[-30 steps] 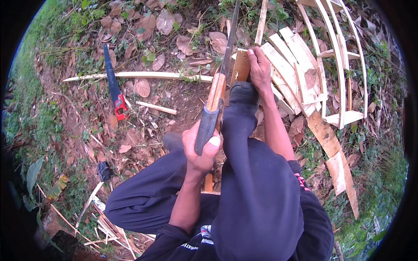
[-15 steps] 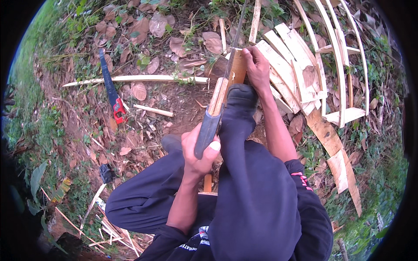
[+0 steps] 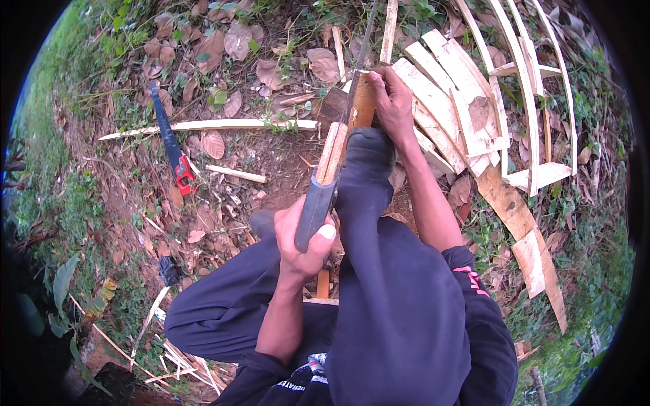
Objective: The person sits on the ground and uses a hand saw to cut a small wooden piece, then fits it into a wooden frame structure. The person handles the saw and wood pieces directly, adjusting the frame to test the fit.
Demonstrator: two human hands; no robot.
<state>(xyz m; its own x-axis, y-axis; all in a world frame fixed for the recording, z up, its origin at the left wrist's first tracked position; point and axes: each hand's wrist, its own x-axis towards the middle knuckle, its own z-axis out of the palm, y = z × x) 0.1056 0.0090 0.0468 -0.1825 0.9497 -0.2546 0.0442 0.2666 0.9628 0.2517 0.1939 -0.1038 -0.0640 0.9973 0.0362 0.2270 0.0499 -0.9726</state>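
My left hand (image 3: 302, 237) is closed around the black-sleeved wooden handle of a long, narrow-bladed tool (image 3: 326, 167). Its blade is seen nearly edge-on and runs away from me, past the left side of a brown wooden piece (image 3: 363, 101); whether it has teeth does not show. My right hand (image 3: 394, 101) grips the top of that piece, thumb on its near side. My dark boot (image 3: 370, 152) stands right against the wood's lower end. A short dark wood block (image 3: 332, 106) lies just left of the piece.
A red-handled saw (image 3: 183, 174) and a long pale strip (image 3: 223, 124) lie on the leafy ground at left. Pale boards (image 3: 440, 88) and a curved slatted frame (image 3: 528, 88) lie at right, near a long brown plank (image 3: 508, 210). Thin offcuts (image 3: 186, 362) are heaped at lower left.
My left hand and the tool's handle have drawn back slightly toward me along the wood. My right hand keeps its grip. The whole view has shifted a little.
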